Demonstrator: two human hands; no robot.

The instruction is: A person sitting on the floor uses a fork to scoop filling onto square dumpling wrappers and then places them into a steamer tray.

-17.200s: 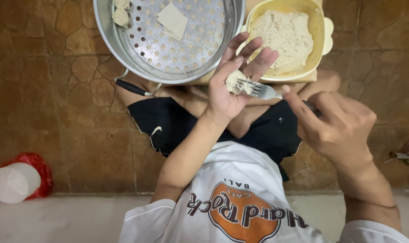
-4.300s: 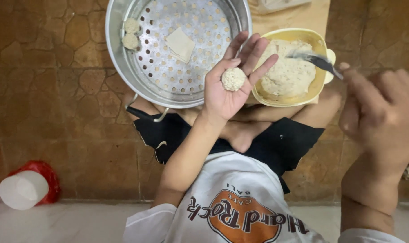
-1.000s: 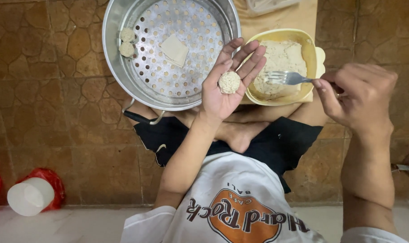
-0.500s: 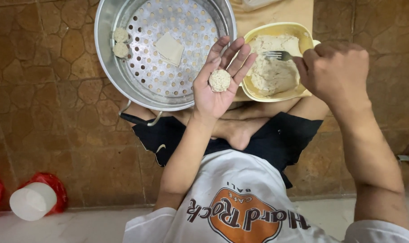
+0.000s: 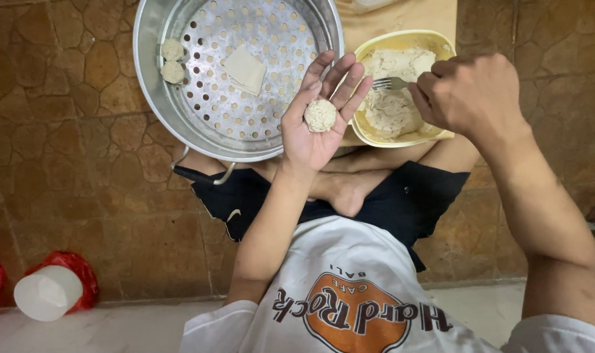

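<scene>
Round pale dough ball (image 5: 320, 115) rests on the flat, spread left hand (image 5: 317, 124) just beside the yellow plastic bowl (image 5: 402, 134), where the right hand (image 5: 471, 98) clamps a metal fork (image 5: 389, 83), tines toward it.

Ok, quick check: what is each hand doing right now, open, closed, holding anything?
Left hand: open, palm up, a dough ball resting on it.
Right hand: closed on a fork, tines in the yellow bowl.
</scene>
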